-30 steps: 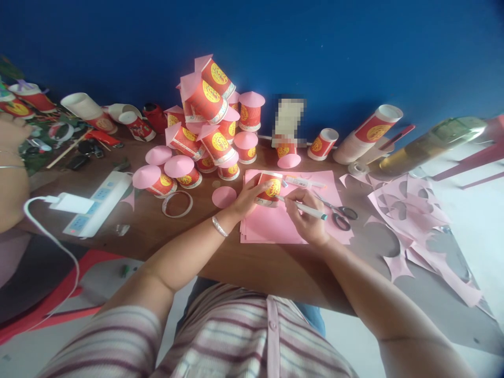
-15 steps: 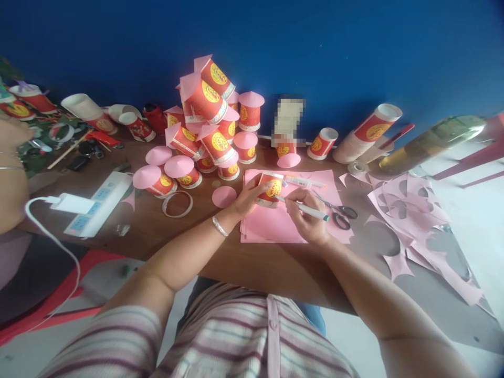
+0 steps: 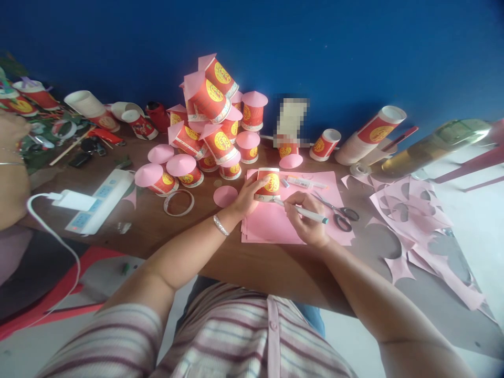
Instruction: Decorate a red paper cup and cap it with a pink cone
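Left grip [image 3: 247, 195]: fingers half-curled against the side of a red paper cup with yellow emblem [image 3: 270, 185], steadying it. The cup stands on a stack of pink paper sheets [image 3: 271, 227], mid brown wooden worktop [image 3: 157, 233]. Right grip [image 3: 305, 223]: closed tight round a white marker pen with teal end [image 3: 311, 213], tip at the cup's lower edge. Black-handled scissors [image 3: 342, 215] just right of that hand.

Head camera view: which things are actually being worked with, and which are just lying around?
In use: left hand steadying red paper cup; right hand holding pen; pink paper stack beneath.
Lying about: scissors, tape ring, power strip, pink offcuts, pile of capped cups.
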`<action>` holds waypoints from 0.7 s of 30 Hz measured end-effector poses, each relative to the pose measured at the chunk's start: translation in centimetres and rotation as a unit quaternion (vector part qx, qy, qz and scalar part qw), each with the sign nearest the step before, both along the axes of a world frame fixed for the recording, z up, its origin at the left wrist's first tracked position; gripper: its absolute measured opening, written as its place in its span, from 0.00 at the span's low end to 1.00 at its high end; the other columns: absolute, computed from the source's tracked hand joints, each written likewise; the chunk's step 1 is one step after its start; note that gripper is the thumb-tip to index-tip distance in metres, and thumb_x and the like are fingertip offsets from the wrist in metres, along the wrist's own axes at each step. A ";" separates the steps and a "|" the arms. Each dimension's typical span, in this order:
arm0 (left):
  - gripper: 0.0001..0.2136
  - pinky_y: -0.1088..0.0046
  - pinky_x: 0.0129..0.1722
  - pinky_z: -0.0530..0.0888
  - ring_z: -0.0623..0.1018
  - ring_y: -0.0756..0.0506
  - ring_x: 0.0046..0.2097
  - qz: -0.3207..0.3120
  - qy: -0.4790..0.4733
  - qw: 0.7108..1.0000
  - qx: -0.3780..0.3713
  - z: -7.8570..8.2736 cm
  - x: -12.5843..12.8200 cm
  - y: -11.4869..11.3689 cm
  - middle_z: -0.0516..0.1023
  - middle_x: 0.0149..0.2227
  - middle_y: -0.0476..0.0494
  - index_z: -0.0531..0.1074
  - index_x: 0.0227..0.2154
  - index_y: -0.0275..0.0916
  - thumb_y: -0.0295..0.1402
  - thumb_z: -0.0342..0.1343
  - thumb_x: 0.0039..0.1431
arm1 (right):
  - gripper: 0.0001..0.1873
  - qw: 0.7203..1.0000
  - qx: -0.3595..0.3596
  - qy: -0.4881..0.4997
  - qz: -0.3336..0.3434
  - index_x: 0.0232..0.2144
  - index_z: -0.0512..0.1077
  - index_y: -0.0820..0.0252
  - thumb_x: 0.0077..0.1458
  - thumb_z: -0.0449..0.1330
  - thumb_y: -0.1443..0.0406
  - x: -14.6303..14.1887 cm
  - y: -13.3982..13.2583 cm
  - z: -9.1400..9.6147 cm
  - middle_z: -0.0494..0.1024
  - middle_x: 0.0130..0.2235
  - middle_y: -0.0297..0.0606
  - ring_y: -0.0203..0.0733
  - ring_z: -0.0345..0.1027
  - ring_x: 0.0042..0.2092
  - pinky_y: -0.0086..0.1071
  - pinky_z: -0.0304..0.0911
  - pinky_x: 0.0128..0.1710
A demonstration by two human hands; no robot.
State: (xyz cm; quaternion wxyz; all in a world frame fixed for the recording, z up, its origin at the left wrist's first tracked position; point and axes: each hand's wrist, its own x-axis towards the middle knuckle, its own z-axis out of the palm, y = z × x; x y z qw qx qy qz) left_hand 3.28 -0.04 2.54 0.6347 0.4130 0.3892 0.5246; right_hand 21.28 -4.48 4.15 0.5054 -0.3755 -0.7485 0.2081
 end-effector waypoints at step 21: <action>0.09 0.56 0.55 0.79 0.79 0.34 0.57 0.012 0.011 1.000 -0.009 -0.3 -0.1 0.0 0.83 0.45 0.39 0.77 0.36 0.40 0.39 0.66 0.59 | 0.08 0.999 0.020 -0.011 -0.023 0.31 0.70 0.55 0.65 0.57 0.66 -0.1 0.2 -0.6 0.77 0.28 0.33 0.38 0.70 0.28 0.33 0.65 0.29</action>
